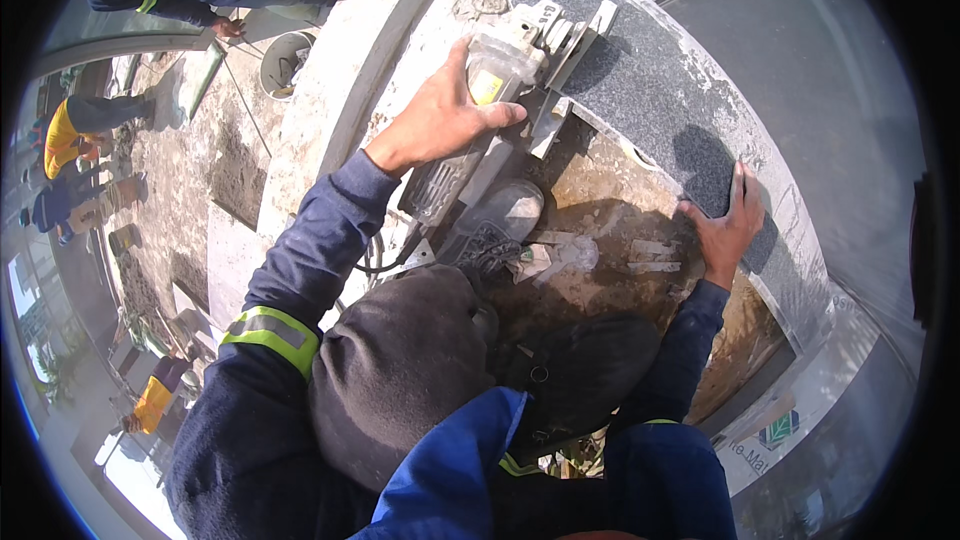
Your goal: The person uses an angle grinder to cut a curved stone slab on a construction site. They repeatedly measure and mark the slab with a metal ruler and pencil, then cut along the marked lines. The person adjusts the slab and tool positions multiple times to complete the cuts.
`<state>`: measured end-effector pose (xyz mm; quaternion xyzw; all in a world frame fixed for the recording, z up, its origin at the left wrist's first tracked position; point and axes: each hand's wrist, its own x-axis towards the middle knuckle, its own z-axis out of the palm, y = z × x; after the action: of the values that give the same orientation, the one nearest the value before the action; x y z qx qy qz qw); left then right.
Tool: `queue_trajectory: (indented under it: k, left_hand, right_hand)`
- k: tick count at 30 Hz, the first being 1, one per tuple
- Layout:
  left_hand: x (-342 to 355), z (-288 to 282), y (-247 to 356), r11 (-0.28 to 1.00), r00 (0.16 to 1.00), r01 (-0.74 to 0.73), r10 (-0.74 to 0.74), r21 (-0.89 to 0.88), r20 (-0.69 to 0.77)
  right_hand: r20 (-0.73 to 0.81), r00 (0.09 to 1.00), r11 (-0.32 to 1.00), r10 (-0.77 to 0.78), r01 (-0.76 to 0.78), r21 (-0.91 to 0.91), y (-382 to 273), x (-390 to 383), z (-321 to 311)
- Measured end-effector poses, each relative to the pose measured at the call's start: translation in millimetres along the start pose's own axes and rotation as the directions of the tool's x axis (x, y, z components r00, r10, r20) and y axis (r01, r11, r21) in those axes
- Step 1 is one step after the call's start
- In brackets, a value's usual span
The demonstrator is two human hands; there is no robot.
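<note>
My left hand point(445, 115) is wrapped over the body of a dusty, corded handheld power tool point(508, 58), which looks like a stone cutter with a metal base plate. Its head lies beside a speckled grey stone slab point(640, 70), over the slab's inner edge. Whether the blade touches the stone cannot be made out. On the right, my right hand point(730, 225) rests on the same slab farther along, thumb spread from the fingers and nothing held. Dark shadows fall on the stone beside that hand.
Between my arms is a dirt-covered recess point(600, 230) with pale scraps. A whitish bucket point(285, 65) stands at the upper left, near a co-worker's hand point(230, 28). Farther left, several people work on rough ground. A grey panel point(840, 90) rises beyond the slab.
</note>
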<state>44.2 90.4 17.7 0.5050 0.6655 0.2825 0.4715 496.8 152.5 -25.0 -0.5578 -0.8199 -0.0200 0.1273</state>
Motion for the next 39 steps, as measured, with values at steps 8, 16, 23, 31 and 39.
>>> queue_trajectory:
  k: [8, 16, 23, 31, 39]
  left_hand:
    - [-4.4, 0.5, -4.1, 0.998, 0.998, -0.055, 0.057, 0.041, -0.040]
    - [2.8, 0.2, -3.8, 1.000, 1.000, 0.002, -0.002, -0.008, 0.007]
    - [-9.3, -0.8, 1.1, 1.000, 1.000, -0.009, 0.009, 0.026, -0.011]
    - [-7.0, 0.5, 2.6, 1.000, 1.000, 0.003, -0.003, 0.019, -0.021]
    - [-12.5, -0.1, 4.4, 1.000, 1.000, -0.020, 0.020, 0.016, -0.024]
  right_hand:
    - [0.014, 1.000, 1.000, 0.023, -0.023, 0.005, -0.5, -1.1, -0.1]
    - [0.022, 0.999, 0.999, 0.030, -0.030, 0.025, -0.4, -0.8, 0.6]
    - [0.020, 0.999, 0.999, 0.034, -0.034, 0.019, -0.2, -1.5, 0.4]
    - [0.029, 0.999, 0.999, 0.034, -0.035, 0.030, -1.8, 0.2, -1.4]
    - [0.022, 0.999, 0.999, 0.033, -0.033, 0.018, -0.5, -0.7, -0.1]
